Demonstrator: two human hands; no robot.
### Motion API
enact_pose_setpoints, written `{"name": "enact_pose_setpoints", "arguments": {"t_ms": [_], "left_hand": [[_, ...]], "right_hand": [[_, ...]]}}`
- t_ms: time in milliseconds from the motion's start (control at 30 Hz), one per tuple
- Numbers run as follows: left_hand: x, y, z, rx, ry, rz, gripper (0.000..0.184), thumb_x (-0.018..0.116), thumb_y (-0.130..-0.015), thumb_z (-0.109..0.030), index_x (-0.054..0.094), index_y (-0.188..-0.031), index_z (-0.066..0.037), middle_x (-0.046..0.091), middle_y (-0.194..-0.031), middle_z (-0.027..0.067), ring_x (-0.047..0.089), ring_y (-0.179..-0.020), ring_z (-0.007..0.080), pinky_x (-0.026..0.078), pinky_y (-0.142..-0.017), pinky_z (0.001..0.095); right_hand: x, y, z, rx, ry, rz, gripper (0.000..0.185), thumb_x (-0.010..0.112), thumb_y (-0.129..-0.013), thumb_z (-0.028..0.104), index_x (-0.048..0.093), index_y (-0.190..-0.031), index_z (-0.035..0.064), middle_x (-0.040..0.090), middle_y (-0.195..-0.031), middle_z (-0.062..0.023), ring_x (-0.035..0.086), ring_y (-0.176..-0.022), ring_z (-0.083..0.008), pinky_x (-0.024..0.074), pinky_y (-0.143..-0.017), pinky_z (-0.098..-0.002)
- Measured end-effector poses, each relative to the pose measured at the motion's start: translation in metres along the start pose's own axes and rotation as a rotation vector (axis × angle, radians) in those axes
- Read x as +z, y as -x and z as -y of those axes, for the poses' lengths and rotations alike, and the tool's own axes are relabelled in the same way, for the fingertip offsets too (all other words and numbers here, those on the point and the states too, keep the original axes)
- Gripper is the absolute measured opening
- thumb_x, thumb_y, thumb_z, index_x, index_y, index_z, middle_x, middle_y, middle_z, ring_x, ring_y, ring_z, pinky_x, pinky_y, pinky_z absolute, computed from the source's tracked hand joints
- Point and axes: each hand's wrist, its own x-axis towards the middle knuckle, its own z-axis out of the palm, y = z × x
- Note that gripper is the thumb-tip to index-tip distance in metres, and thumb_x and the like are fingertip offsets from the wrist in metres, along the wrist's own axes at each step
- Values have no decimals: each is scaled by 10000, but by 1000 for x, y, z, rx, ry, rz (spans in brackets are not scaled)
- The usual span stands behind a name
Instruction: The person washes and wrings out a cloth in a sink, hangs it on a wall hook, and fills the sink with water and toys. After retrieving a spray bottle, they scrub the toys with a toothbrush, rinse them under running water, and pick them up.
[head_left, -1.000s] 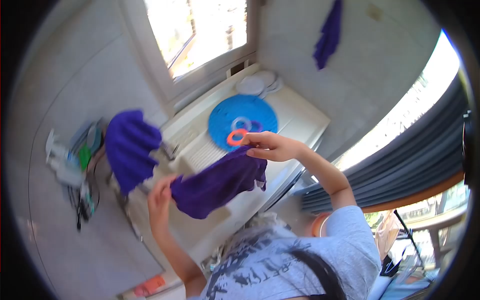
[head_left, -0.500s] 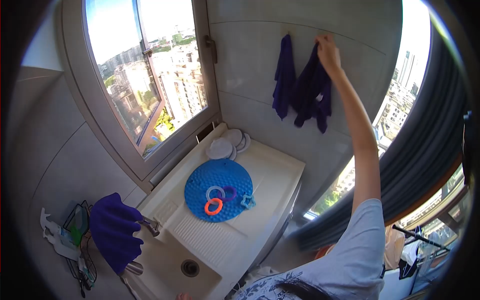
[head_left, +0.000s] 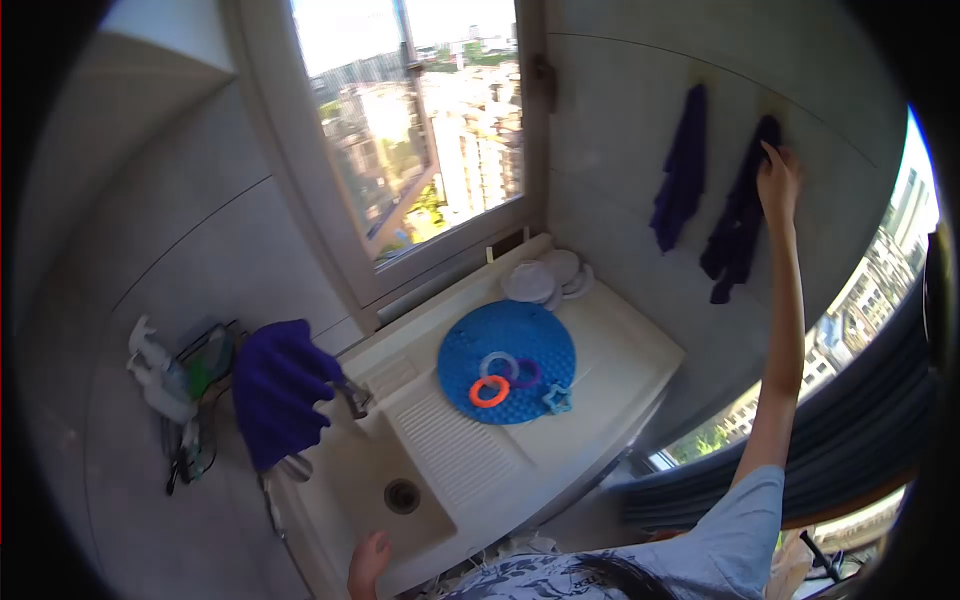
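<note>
My right hand (head_left: 780, 185) is raised at the wall, beside the upper part of a purple cloth (head_left: 736, 235) that hangs from a hook. Its fingers are loosely bent and apart, overlapping the cloth's edge just below the hook. A second purple cloth (head_left: 681, 175) hangs to the left. Low in view, my left hand (head_left: 370, 562) is at the front of the sink (head_left: 350, 475), partly cut off by the frame. Its blurred fingers look loosely open, with nothing visible in them.
A blue textured mat (head_left: 465, 345) on the counter carries an orange ring (head_left: 489, 391), other rings and a star-shaped ring (head_left: 558, 399). Several whitish round pads (head_left: 530, 282) lie behind it. Another purple cloth (head_left: 283, 390) drapes over the faucet. Bottles (head_left: 160, 390) stand in a wall rack.
My right hand has come down from the hook, and the cloth stays hanging there. The view has turned left, and more of my left hand shows above the sink's front.
</note>
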Motion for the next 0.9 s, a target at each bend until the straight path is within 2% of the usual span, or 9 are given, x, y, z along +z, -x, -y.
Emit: {"name": "enact_pose_setpoints", "arguments": {"t_ms": [33,167,267,367,433,533,667,767,900], "left_hand": [[-24,-1,-29,61,28,-17,313,596,-802,-201,582,-1071,-43,558,-1130,146,519,-1069,313,417,-891,370],[-134,2,-161,502,-31,-407,326,606,-806,-78,547,-1127,-61,551,-1132,129,522,-1064,307,418,-899,359],[-214,45,-231,840,-39,-850,376,669,-755,-143,553,-1093,-28,559,-1100,119,532,-1013,254,430,-850,337],[-248,77,-267,1221,208,-905,362,680,-742,-199,577,-1039,-19,572,-1069,117,553,-946,237,443,-808,330],[-263,91,-264,1254,89,-756,345,682,-738,-215,589,-1003,-14,579,-1039,112,563,-895,229,445,-791,316],[-238,65,-210,858,366,-735,232,604,-811,-190,592,-966,-17,581,-989,73,559,-845,170,437,-777,270],[-165,-11,-92,372,1088,-739,211,439,-916,-193,565,-1022,-62,569,-969,39,530,-864,110,434,-752,253],[-114,-28,-14,-23,1435,-757,241,468,-900,-289,558,-1038,-113,555,-978,9,513,-891,109,428,-768,283],[-75,-6,49,-170,1517,-732,264,502,-870,-328,560,-1042,-134,546,-1004,-9,500,-917,116,420,-786,305]], "right_hand": [[-16,15,26,-135,50,-127,286,485,-863,58,584,-1126,112,567,-1049,-121,561,-977,-277,456,-870,-375],[-166,68,183,-93,-1414,223,236,485,-890,71,596,-1094,112,611,-997,-107,537,-1068,-257,447,-891,-382],[-241,78,256,-680,-1847,151,203,565,-865,189,605,-1060,151,634,-939,-76,588,-922,-227,454,-876,-338],[-276,94,332,-927,-2101,444,264,480,-826,15,600,-1038,118,606,-981,-63,557,-936,-232,452,-837,-374],[-279,127,383,-922,-2137,1062,298,470,-763,-20,614,-1007,70,610,-962,-118,585,-865,-294,463,-747,-377],[-206,256,478,-1077,-1515,1485,273,505,-873,177,578,-1085,22,589,-1073,-153,536,-1034,-323,421,-883,-409],[-87,460,592,-813,-827,748,491,524,-848,383,521,-1171,12,471,-1246,-179,400,-1188,-357,305,-990,-483],[-33,521,620,-847,-705,954,350,556,-819,290,566,-1067,43,537,-1088,-143,520,-1029,-303,376,-900,-551],[-47,542,647,-937,-205,1215,281,578,-777,198,603,-1004,35,558,-1023,-111,568,-927,-270,450,-747,-540]]}}
